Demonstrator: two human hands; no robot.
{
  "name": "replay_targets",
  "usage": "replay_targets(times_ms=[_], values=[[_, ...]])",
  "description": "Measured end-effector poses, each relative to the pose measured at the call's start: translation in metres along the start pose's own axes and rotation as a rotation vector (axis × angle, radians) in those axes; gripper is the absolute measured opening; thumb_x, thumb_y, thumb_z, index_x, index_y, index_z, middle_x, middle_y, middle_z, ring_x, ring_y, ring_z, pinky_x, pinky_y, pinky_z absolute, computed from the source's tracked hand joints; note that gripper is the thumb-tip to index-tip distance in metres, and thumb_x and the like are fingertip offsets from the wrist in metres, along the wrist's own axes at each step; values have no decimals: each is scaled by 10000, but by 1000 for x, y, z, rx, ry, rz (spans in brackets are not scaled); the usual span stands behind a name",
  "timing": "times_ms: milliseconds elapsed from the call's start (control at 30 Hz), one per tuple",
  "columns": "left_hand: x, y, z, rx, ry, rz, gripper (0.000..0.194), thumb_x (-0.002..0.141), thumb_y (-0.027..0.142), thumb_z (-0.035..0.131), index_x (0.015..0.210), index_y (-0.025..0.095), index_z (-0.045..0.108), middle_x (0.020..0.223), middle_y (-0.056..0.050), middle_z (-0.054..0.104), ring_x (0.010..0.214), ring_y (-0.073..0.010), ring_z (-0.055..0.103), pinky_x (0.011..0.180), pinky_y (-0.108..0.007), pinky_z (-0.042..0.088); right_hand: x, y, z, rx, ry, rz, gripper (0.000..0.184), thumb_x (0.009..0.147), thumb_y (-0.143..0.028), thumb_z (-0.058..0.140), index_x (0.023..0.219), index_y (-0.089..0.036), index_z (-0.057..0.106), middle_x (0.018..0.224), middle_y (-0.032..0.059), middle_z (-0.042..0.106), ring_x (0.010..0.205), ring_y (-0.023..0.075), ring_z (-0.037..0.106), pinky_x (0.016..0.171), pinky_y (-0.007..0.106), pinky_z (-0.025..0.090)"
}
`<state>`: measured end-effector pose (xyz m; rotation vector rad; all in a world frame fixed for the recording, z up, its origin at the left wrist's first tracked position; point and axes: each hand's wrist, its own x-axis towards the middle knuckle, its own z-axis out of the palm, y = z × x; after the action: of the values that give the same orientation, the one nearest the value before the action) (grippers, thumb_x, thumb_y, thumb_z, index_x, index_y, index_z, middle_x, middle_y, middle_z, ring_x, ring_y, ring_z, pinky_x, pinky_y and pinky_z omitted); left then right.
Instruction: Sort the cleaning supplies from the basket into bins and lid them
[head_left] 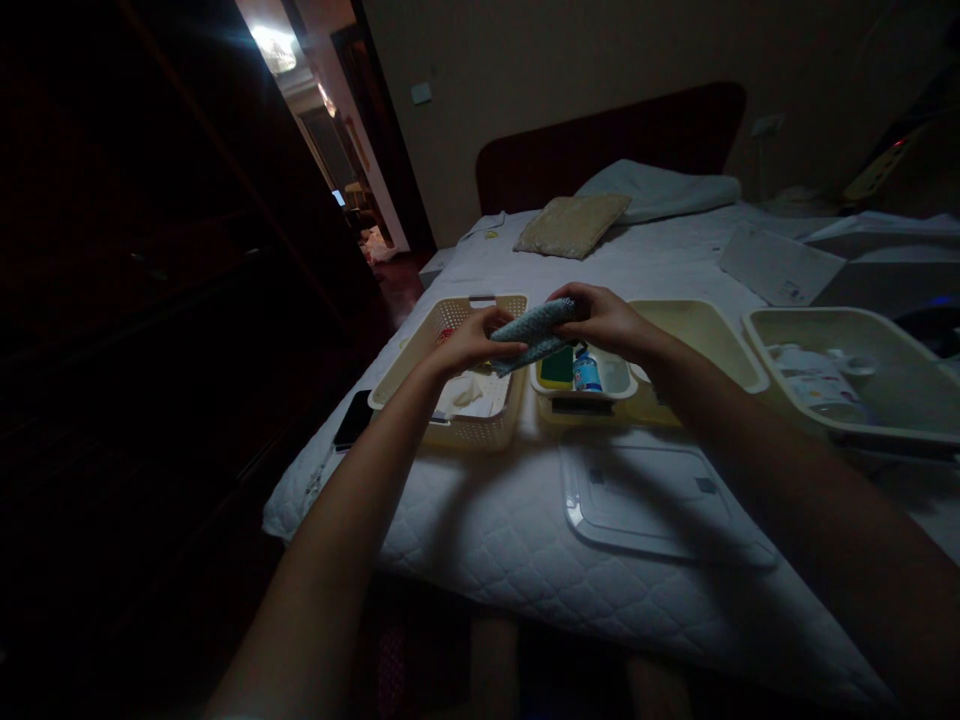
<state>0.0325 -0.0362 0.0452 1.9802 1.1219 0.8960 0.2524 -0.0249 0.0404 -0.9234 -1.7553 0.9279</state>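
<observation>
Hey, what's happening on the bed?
A person's left hand and right hand grip a blue-grey cloth above the bed. Below, a small tub holds a blue bottle and what looks like a green sponge. A basket with holes stands to the left; a pale lid lies nearer the person.

Ahead of you: a bed (480,540) under a white quilted cover. Along your near side, a basket (474,434) with a phone (352,420) at its left, then tubs (697,340) rightward, a pale lid (660,490) lying before them. Farther up, a cushion (574,228) beside rumpled bedding (664,190).
</observation>
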Motion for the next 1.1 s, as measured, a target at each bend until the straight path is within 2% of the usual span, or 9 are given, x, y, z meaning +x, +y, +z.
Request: replay_targets(times_ms=[133,267,367,467,633,800,967,1100], values=[[7,0,9,92,-8,52,265,620,142,692,883,147,671,835,-26,648,775,-166,603,717,-278,482,2,2,0,-20,-1,-23,459,563,-232,711,1000,-186,577,815,4,569,771,174,545,660,274,457],[15,-1,17,109,-3,85,241,622,127,633,857,152,681,805,-19,648,748,-162,579,686,-267,452,-5,0,-7,-158,0,-53,529,575,-262,743,1074,-183,586,830,10,575,768,178,539,657,274,446],[23,2,28,168,-16,108,167,596,120,625,754,158,662,714,-5,608,685,-148,533,633,-254,405,-17,-6,-16,-288,-54,-46,379,610,-287,754,953,-183,631,817,26,598,774,190,547,657,277,438],[35,11,48,164,-56,124,147,573,126,638,715,166,645,671,11,574,657,-137,497,630,-252,384,-32,-9,-35,-314,-62,28,227,663,-283,723,843,-179,633,736,24,587,724,183,545,623,269,423],[64,30,96,61,-123,119,146,594,212,700,705,152,628,651,23,539,657,-129,488,645,-255,382,-60,-1,-93,-346,37,129,209,644,-253,717,817,-169,634,705,11,576,675,167,523,618,273,403],[101,49,158,-138,-143,127,248,585,212,737,783,137,608,694,25,558,675,-122,523,671,-253,425,-97,14,-160,-323,259,229,254,615,-253,737,828,-169,626,732,16,573,694,169,520,632,286,415],[130,74,222,-389,-179,146,335,596,132,731,891,141,573,745,26,595,716,-122,584,732,-270,479,-134,20,-215,-320,509,270,306,622,-258,740,891,-187,612,775,17,558,726,165,513,610,271,420],[136,87,261,-465,-247,70,307,642,76,701,907,134,558,733,14,590,706,-126,594,763,-299,493,-159,19,-248,-352,528,361,296,640,-237,736,908,-193,618,797,23,569,720,163,518,605,270,423]])
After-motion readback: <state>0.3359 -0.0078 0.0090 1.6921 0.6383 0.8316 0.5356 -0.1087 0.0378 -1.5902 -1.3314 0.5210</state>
